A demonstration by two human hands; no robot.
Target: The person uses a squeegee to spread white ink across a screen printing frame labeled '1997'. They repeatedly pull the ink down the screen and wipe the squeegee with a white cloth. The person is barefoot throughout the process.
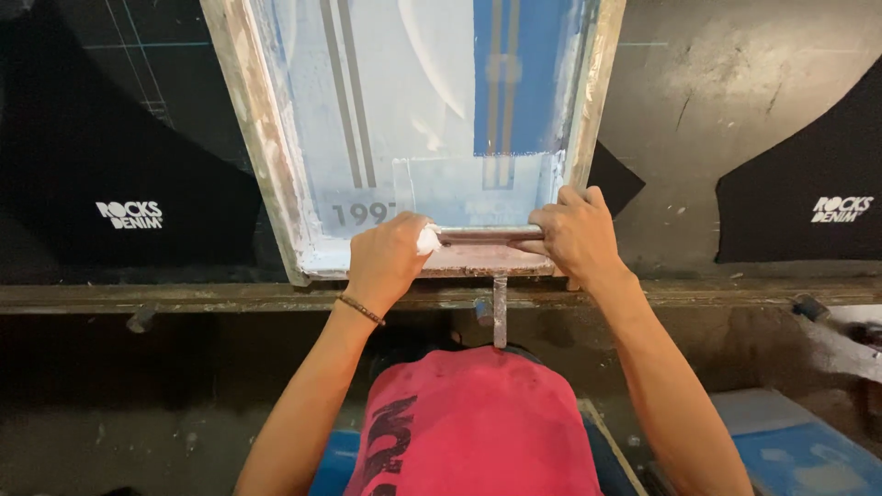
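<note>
A wooden-framed printing screen [260,138] with a bluish-white mesh lies on a long dark table. At its near edge a squeegee [485,235] with a wooden handle rests across the mesh. My left hand [390,257] grips the squeegee's left end, smeared with white ink, a thin bracelet on its wrist. My right hand [577,234] is closed over the squeegee's right end, next to the frame's right rail. A short metal bracket [500,310] hangs down from the frame's near edge.
Black fabric pieces with small white prints lie on the table at left [110,184] and right [808,197]. The table's worn front edge [184,298] runs across the view. My red shirt [478,422] fills the bottom middle; a blue surface [790,445] sits low right.
</note>
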